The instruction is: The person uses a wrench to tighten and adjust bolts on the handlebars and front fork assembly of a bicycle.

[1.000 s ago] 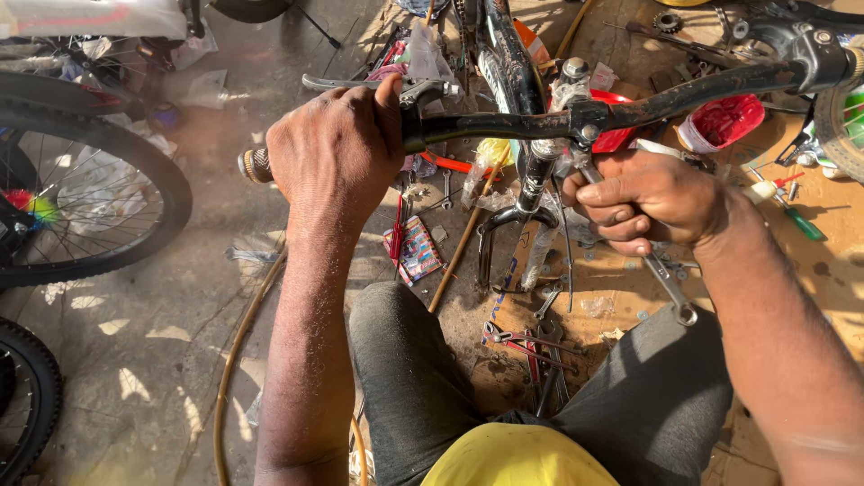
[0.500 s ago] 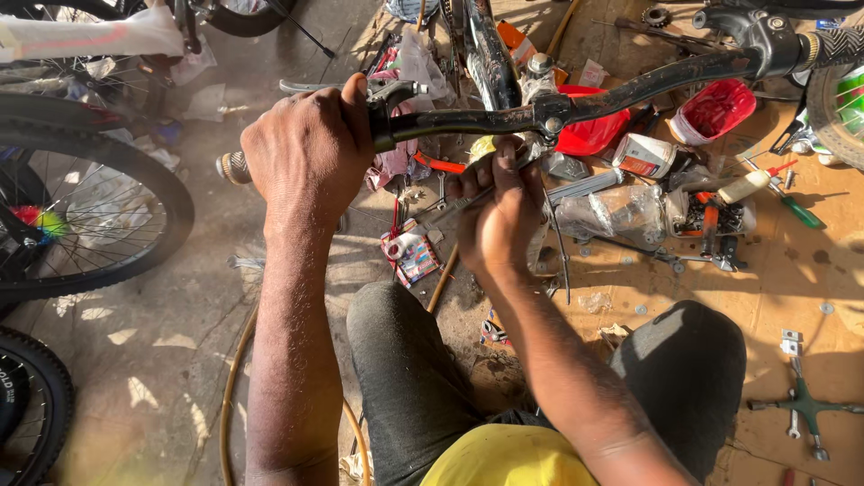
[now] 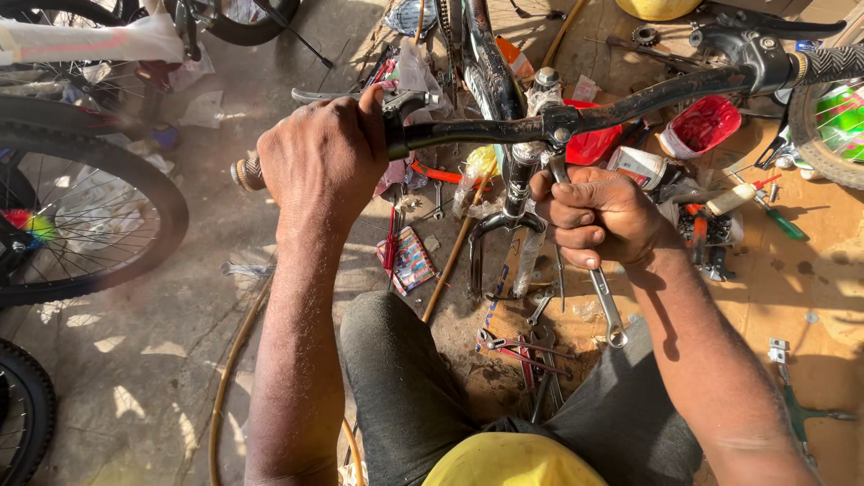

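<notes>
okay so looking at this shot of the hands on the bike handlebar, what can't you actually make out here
Head view only:
- Where the wrench meets the handlebar clamp: covered by the right hand.
- The left grip: wrapped by the left hand; only its end shows.
- The right end of the handlebar: cut off by the frame edge.
- Small tools on the floor between the knees: in shadow, too tangled to tell apart.

Bare concrete floor (image 3: 153, 360) lies open left; scattered tools (image 3: 531, 346) crowd below the handlebar (image 3: 630, 103).

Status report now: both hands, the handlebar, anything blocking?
Left hand grips handlebar. Right hand holds wrench at the stem. Nothing blocking.
</notes>
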